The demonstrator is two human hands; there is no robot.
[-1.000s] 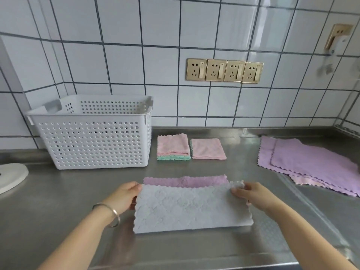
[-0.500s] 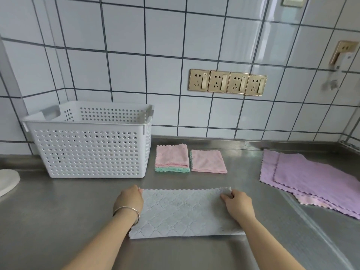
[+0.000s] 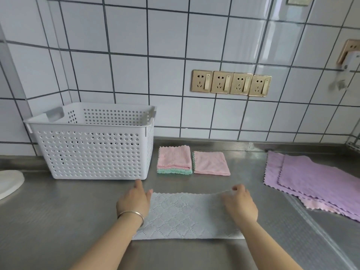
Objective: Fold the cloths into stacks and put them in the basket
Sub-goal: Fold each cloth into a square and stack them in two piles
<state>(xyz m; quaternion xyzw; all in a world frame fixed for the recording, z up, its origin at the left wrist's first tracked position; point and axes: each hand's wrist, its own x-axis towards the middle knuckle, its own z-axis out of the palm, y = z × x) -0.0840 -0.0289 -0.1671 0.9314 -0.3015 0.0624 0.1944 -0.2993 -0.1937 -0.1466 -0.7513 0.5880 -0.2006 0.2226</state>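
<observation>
A grey cloth (image 3: 185, 215), folded in half into a long strip, lies flat on the steel counter in front of me. My left hand (image 3: 134, 201) rests palm down on its left end, fingers spread. My right hand (image 3: 240, 204) lies flat on its right end. Behind the cloth sit a folded stack of pink cloths over a green one (image 3: 174, 160) and a single folded pink cloth (image 3: 211, 163). The white perforated basket (image 3: 91, 151) stands at the back left. Unfolded purple cloths (image 3: 315, 180) lie spread at the right, with a pink one (image 3: 319, 206) under them.
A white round object (image 3: 8, 183) shows at the left edge. The tiled wall with a row of gold sockets (image 3: 230, 83) rises behind the counter. A ridged draining surface (image 3: 303, 230) slopes along the right front.
The grey cloth's top half was folded down over the purple side, which is now hidden. Both hands went from pinching the top corners to lying flat on the cloth's ends.
</observation>
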